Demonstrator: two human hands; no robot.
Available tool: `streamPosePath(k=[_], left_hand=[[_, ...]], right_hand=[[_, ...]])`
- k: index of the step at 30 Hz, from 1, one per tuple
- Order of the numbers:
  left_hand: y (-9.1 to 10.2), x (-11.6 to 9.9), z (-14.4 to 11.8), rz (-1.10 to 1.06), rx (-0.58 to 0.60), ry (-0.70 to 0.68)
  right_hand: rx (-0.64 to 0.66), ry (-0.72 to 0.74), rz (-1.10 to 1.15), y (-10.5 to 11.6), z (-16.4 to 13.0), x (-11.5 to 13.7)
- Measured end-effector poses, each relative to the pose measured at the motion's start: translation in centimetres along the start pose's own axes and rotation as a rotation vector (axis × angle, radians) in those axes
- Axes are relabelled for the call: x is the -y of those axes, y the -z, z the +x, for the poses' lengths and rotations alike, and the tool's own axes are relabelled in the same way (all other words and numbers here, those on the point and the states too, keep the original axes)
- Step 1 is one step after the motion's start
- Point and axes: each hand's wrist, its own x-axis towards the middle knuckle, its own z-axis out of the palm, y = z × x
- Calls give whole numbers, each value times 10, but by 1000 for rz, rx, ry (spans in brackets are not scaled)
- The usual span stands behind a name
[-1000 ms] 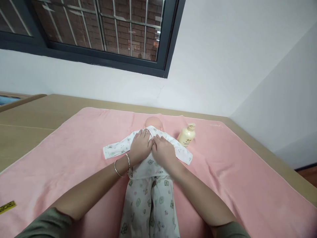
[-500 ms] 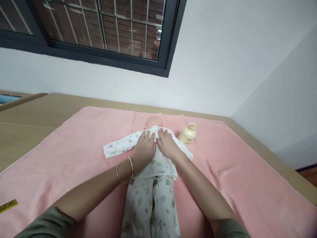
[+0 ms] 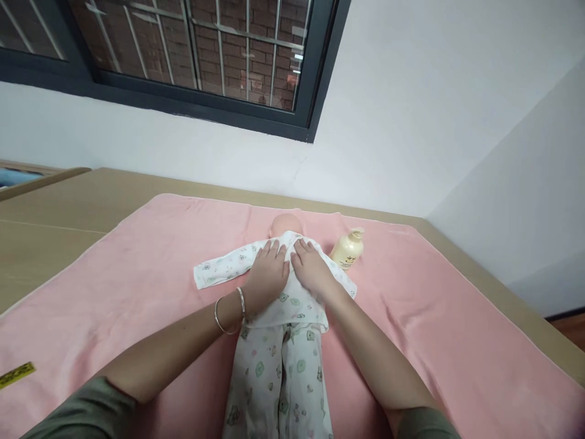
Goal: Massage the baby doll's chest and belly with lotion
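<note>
I count one doll (image 3: pixel 284 223) lying on its back on one pink towel (image 3: pixel 137 268), head pointing toward the far wall, dressed in one white printed shirt (image 3: pixel 237 263) and one pair of matching printed trousers (image 3: pixel 278 378). My left hand (image 3: pixel 267 275) lies flat, fingers extended and together, palm down on the left half of the shirt's chest; it grips nothing. My right hand (image 3: pixel 311 269) lies the same way, open and palm down on the right half of the chest, also gripping nothing. The two hands sit side by side, their inner edges touching or nearly so along the shirt's centre line, fingertips just below the doll's neck. Two thin bangles (image 3: pixel 228 308) circle the left wrist. One shirt sleeve stretches out flat to the left across the towel; the other sleeve shows only partly beyond my right hand. One cream pump bottle (image 3: pixel 348 250) lies tilted on the towel just right of the doll's shoulder, apart from my right hand. One yellow strip (image 3: pixel 16 375) lies at the towel's near left edge, well apart from everything else. The towel covers one tan table (image 3: pixel 55 207) set against the wall, beneath one barred window (image 3: pixel 192 49).
</note>
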Motion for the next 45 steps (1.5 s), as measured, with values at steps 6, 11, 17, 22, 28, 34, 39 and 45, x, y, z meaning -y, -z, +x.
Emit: streamPosePath(k=[6,11,17,22,28,34,39,45], left_hand=[[11,14,18,-91,101,35],[10,32,32,-108,115,76],[-2,10,6,28,-18,-16],[3,4,3,-42,0,-29],[6,19,18,-89,57,37],[-10,22,10,-141,-80,77],[-16,22,4,-177,-168,129],[-18,23,2,-231,-229,126]], right_hand=[[-26,-43,-64,-4,-1,5],[-55,2,-72,-7,-12,14],[-60,-1,63,0,3,-6],[-44,-26,61,0,8,-8],[-55,-54,-142,-11,-17,25],[-74,-9,-26,-8,-8,7],[-161,-26,40,-3,5,-9],[-146,152,55,-10,-2,4]])
